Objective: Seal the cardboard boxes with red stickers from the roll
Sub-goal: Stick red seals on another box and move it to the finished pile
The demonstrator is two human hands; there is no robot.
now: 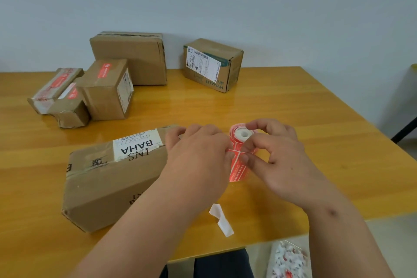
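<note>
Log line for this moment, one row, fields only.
step: peeling sticker | left hand: pinching sticker edge | right hand: holding red sticker roll | next box: INS BAHA box, unstickered

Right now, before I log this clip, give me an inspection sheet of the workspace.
Surface: wooden table, glossy, against a pale wall.
Job's things: sticker roll held above the table; near box at the left hand, no red sticker seen on it; three boxes at far left with red stickers; big box and labelled box at the back, none seen.
Clutter: white backing strip near the front edge.
Grippers: left hand and right hand both on the roll, fingers pinching at a sticker.
Cables: nothing seen.
Surroundings: bag of paper scraps below the table edge; dark leg at far right.
</note>
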